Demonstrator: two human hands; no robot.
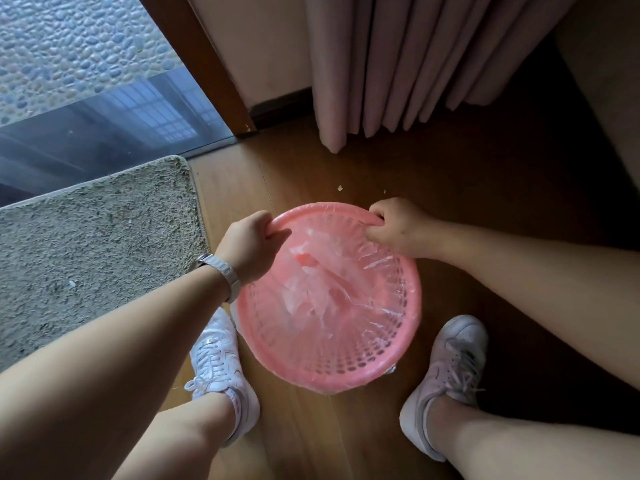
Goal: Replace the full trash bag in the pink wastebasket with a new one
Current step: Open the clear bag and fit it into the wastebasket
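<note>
The pink wastebasket (367, 370) stands on the wooden floor between my two feet, seen from above. A clear, crinkled trash bag (322, 289) lines its perforated inside and folds over the rim. My left hand (251, 245) grips the rim and the bag's edge at the far left. My right hand (398, 228) pinches the bag's edge against the rim at the far right, fingers curled inward. A watch sits on my left wrist.
A shaggy grey mat (93, 244) lies to the left. Behind it is a glass sliding door (104, 109) with a brown frame. Pink curtains (398, 71) hang to the floor at the back. Small white scraps (340, 188) lie on the floor beyond the basket.
</note>
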